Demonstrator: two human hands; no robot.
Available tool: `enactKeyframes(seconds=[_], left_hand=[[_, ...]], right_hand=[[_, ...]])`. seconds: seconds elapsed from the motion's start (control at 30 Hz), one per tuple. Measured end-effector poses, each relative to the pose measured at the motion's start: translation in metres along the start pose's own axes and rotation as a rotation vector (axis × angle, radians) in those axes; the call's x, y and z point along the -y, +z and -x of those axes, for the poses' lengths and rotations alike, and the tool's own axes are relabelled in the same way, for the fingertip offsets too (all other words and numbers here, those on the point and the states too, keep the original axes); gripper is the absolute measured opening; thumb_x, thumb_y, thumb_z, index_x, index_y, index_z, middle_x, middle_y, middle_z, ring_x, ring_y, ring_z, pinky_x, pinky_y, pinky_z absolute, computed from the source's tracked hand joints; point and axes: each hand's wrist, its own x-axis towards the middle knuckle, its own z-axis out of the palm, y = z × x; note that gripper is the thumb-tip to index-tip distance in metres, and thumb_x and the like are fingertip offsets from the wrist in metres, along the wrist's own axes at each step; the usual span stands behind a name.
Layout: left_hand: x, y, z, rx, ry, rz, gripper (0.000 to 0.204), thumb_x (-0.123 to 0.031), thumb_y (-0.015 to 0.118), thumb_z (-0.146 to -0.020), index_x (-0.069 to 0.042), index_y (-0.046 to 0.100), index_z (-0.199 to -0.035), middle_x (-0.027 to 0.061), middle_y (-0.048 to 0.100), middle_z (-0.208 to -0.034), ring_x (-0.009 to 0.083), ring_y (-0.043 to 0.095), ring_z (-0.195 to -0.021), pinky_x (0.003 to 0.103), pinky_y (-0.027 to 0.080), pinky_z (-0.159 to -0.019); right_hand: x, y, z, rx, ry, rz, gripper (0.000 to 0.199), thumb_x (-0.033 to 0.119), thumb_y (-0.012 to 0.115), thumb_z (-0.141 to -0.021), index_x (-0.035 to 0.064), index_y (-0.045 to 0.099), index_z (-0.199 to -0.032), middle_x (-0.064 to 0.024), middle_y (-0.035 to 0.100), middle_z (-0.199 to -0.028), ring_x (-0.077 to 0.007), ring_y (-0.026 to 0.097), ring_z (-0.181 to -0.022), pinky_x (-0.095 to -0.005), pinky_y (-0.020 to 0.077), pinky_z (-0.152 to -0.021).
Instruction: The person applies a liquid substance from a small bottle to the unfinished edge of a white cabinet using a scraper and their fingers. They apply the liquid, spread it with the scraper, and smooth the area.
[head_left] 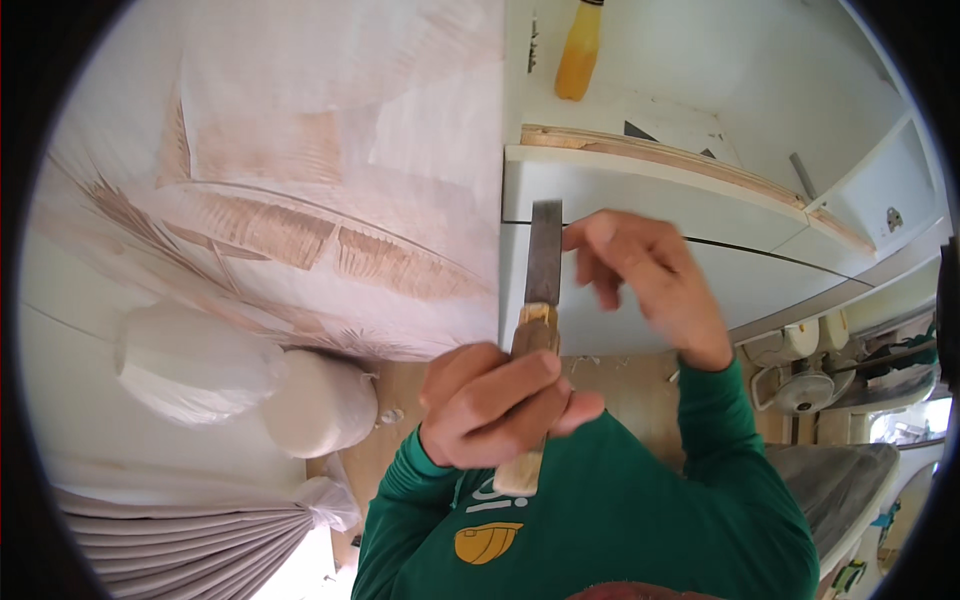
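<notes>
A wood chisel [544,255] with a flat grey blade and a wooden handle stands roughly upright before my chest. My left hand [495,405] is wrapped round its handle, whose pale butt shows below the fingers. Beside the blade is my right hand [655,275], slightly blurred, with its fingers bent and apart. One fingertip reaches the blade's right edge; whether it touches cannot be made out. Behind the chisel is a white cabinet front [640,285] with a dark gap running across it.
A raw wooden strip [690,172] runs along the cabinet's top edge. Inside the cabinet stands a yellow-orange bottle [579,55]. A leaf-patterned wall [330,150] rises at left, above white wrapped rolls [320,400] and a gathered curtain [190,540]. A fan [803,393] is at right.
</notes>
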Motion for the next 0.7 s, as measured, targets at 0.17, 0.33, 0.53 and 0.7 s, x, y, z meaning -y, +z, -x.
enactKeyframes(seconds=[0.17,0.33,0.53,0.7], left_hand=[[0.030,0.010,-0.013,0.093,0.149,-0.083,0.032,-0.023,0.100,-0.080,-0.014,0.074,-0.097,0.0033,0.074,-0.114,0.0151,0.055,-0.060,0.027,0.043,-0.047],[0.046,0.008,-0.023,0.073,0.083,-0.003,0.033,-0.015,0.101,-0.077,-0.010,0.077,-0.098,0.0050,0.075,-0.110,0.0163,0.059,-0.057,0.028,0.045,-0.046],[0.055,0.003,-0.027,0.179,0.002,0.003,0.027,-0.018,0.098,-0.083,-0.009,0.077,-0.097,0.0087,0.077,-0.105,0.0221,0.071,-0.069,0.034,0.054,-0.054],[0.065,0.008,-0.028,0.138,0.023,0.056,0.028,-0.010,0.099,-0.074,-0.009,0.079,-0.094,0.0045,0.077,-0.112,0.0163,0.058,-0.058,0.029,0.047,-0.048]], right_hand=[[-0.002,0.031,-0.016,0.117,0.117,-0.380,0.039,0.036,0.065,-0.112,-0.0001,0.077,-0.114,-0.0014,0.066,-0.078,-0.0083,0.052,-0.057,-0.0252,0.0397,-0.053],[-0.008,0.043,-0.032,0.053,0.156,-0.517,0.035,0.030,0.062,-0.111,-0.0023,0.076,-0.115,-0.0028,0.065,-0.072,-0.0074,0.049,-0.051,-0.0251,0.0366,-0.048],[-0.011,0.045,-0.043,0.024,0.176,-0.514,0.036,0.029,0.059,-0.111,-0.0026,0.075,-0.113,-0.0031,0.064,-0.071,-0.0085,0.049,-0.051,-0.0265,0.0377,-0.049],[-0.011,0.049,-0.048,-0.014,0.228,-0.533,0.035,0.030,0.058,-0.112,-0.0013,0.074,-0.110,-0.0026,0.063,-0.068,-0.0083,0.047,-0.049,-0.0267,0.0369,-0.048]])
